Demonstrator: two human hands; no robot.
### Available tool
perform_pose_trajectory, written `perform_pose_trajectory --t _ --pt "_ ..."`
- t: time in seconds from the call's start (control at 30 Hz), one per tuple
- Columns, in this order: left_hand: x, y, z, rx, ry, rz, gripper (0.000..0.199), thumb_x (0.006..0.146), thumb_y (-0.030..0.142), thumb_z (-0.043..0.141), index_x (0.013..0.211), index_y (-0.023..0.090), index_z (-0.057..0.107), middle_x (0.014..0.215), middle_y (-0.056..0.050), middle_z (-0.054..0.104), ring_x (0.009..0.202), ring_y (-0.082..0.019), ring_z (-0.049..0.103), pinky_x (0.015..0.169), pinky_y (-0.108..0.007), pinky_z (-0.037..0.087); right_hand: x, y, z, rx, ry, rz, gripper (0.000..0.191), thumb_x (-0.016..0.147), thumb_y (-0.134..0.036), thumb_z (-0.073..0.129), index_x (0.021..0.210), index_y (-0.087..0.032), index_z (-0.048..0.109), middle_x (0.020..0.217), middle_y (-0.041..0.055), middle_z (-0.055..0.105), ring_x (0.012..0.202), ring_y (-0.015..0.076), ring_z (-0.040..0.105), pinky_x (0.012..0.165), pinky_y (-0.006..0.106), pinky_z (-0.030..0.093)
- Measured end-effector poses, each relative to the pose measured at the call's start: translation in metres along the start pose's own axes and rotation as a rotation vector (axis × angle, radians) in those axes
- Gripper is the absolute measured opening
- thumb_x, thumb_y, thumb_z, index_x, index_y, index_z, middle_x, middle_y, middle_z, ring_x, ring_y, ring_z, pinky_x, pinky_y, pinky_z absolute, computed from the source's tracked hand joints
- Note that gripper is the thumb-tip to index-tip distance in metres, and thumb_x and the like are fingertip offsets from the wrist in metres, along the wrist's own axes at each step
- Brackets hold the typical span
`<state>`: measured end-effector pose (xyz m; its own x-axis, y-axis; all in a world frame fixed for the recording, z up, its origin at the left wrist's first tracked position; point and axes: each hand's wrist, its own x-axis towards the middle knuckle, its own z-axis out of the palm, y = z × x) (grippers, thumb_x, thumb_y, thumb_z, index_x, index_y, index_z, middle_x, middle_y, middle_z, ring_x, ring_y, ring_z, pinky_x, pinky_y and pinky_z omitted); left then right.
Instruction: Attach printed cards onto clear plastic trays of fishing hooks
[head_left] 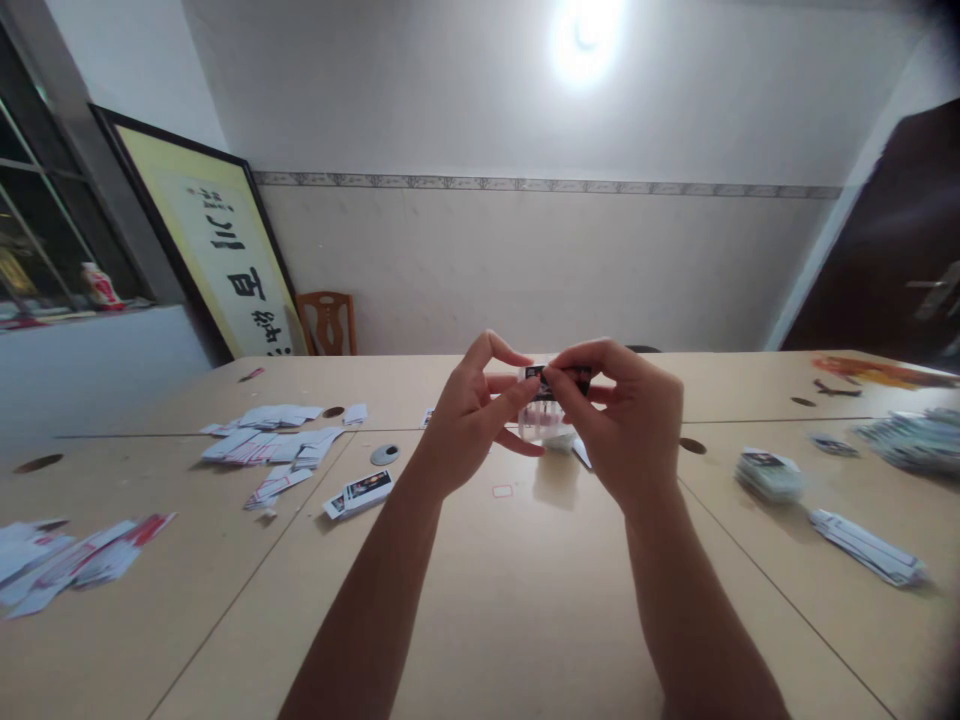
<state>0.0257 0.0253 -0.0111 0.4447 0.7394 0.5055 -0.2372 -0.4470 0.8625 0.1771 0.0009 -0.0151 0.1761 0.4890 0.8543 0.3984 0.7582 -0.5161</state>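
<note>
The left hand (463, 422) curls its fingers around a small transparent plastic container (536, 424), which sits just below both thumbs. The right hand (636, 420) has its thumb and index finger narrowed, pinching a small black printed strip (578, 378) against the container's upper part. To the left of all these fingers, well apart, flat white paper pieces with dark print (366, 490) lie on the pale wood-coloured table (517, 600).

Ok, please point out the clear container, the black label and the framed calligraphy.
Clear container (538, 424): head view, on its transparent side.
Black label (576, 378): head view, on its dark printed face.
Framed calligraphy (214, 265): head view, on its pale paper.
</note>
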Motion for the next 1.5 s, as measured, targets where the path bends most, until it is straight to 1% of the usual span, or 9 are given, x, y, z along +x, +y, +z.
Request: perform_pose_trajectory --t 0.3,0.53,0.7,0.83,0.93,1.07,1.17,1.33,1.5 --pt "0.0003 0.0002 0.004 0.043 0.042 0.015 0.029 0.089 0.039 0.068 0.095 0.022 0.045 0.077 0.002 0.066 0.068 -0.018 0.072 0.051 -0.029 0.065 0.0001 0.0011 0.0005 -0.011 0.019 -0.014 0.005 0.078 -0.017 0.066 0.075 -0.02 0.067 0.068 -0.0012 0.063 0.064 0.0123 0.059 0.053 0.024 0.056" --pt "-0.0004 0.0008 0.0043 0.05 0.05 0.019 0.028 0.089 0.039 0.068 0.094 0.022 0.046 0.077 0.002 0.067 0.067 -0.019 0.072 0.05 -0.032 0.065 0.0005 0.0018 0.0002 -0.006 -0.014 -0.001 0.006 0.08 -0.016 0.065 0.076 -0.02 0.066 0.068 -0.0021 0.061 0.064 0.0121 0.06 0.05 0.024 0.055" --pt "-0.0001 0.0006 0.0041 0.075 0.076 0.015 0.03 0.088 0.041 0.069 0.093 0.022 0.046 0.077 0.001 0.067 0.068 -0.02 0.071 0.048 -0.033 0.064 -0.0002 0.0041 0.0028 -0.024 0.002 -0.008 0.004 0.08 -0.017 0.066 0.078 -0.02 0.067 0.069 -0.0015 0.063 0.065 0.0123 0.059 0.05 0.023 0.056" --pt "0.0 -0.0003 0.005 0.133 0.128 0.022 0.033 0.086 0.045 0.07 0.092 0.022 0.046 0.077 0.001 0.065 0.066 -0.017 0.068 0.048 -0.031 0.064 0.0005 0.0064 0.0046 -0.077 0.007 -0.017 0.003 0.081 -0.018 0.066 0.079 -0.02 0.067 0.07 -0.0016 0.065 0.064 0.0118 0.06 0.052 0.023 0.057" --pt "-0.0009 -0.0017 0.0048 0.175 0.145 0.038 0.033 0.086 0.046 0.069 0.092 0.022 0.046 0.071 0.003 0.059 0.066 -0.016 0.065 0.048 -0.029 0.063 0.0015 0.008 0.0054 -0.131 0.024 -0.036 0.002 0.082 -0.021 0.067 0.08 -0.021 0.066 0.07 -0.0022 0.066 0.063 0.0116 0.062 0.053 0.023 0.057" --pt "-0.0011 -0.0036 0.0045 0.208 0.169 0.05 0.034 0.086 0.047 0.068 0.093 0.022 0.047 0.07 0.003 0.057 0.069 -0.016 0.064 0.048 -0.028 0.063 0.0012 0.009 0.006 -0.224 0.048 -0.08 0.003 0.083 -0.023 0.067 0.084 -0.021 0.064 0.07 -0.0027 0.067 0.064 0.0121 0.065 0.055 0.023 0.057" --pt "-0.0001 -0.0043 0.0046 0.209 0.17 0.039 0.034 0.086 0.047 0.068 0.092 0.022 0.047 0.067 0.004 0.056 0.064 -0.013 0.06 0.047 -0.029 0.063 0.0002 0.0087 0.0066 -0.29 0.058 -0.13 0.003 0.084 -0.02 0.066 0.085 -0.022 0.063 0.071 -0.0024 0.068 0.063 0.0118 0.065 0.055 0.022 0.056" --pt "0.0016 -0.0052 0.0038 0.189 0.165 0.037 0.034 0.086 0.048 0.068 0.091 0.022 0.046 0.072 0.002 0.058 0.066 -0.014 0.062 0.047 -0.028 0.063 -0.0003 0.0084 0.0066 -0.406 0.053 -0.218 0.007 0.085 -0.021 0.066 0.09 -0.021 0.062 0.071 -0.0018 0.068 0.059 0.011 0.063 0.052 0.022 0.053" --pt "0.0021 -0.0032 0.0007 0.14 0.179 0.048 0.034 0.085 0.045 0.07 0.092 0.022 0.047 0.076 0.002 0.061 0.066 -0.014 0.064 0.047 -0.029 0.064 0.0007 0.0076 0.002 -0.359 0.046 -0.15 0.019 0.083 -0.03 0.071 0.095 -0.02 0.061 0.071 -0.0015 0.066 0.058 0.0119 0.063 0.048 0.022 0.052"
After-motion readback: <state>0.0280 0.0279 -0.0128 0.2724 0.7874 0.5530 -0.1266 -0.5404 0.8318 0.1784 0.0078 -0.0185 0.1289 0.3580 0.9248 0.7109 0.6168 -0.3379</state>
